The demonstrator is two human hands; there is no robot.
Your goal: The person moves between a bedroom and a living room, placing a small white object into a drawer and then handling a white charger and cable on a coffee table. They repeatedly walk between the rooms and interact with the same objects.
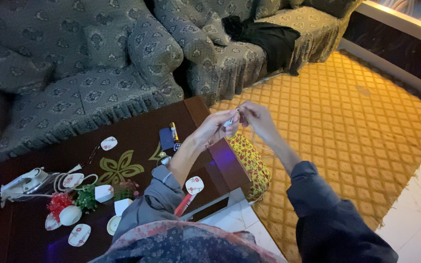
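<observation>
My left hand (216, 127) and my right hand (257, 118) are raised together above the corner of a dark wooden table (137, 141). Their fingertips meet around a small white object (230, 122) pinched between them; a thin pale thread seems to hang from my right hand, though it is too fine to be sure. Below my hands, a red and yellow flowered cloth (252, 163) lies against the table's side. Both forearms wear dark blue-grey sleeves.
On the table lie a dark blue case (166, 139), a yellow-capped tube (174, 131), a white clothes iron with its cord (25, 184), artificial flowers (74, 199) and several small white flowered dishes. Grey patterned sofas (98, 63) stand behind, one bearing black cloth (269, 36). Yellow quilted carpet (356, 126) covers the floor.
</observation>
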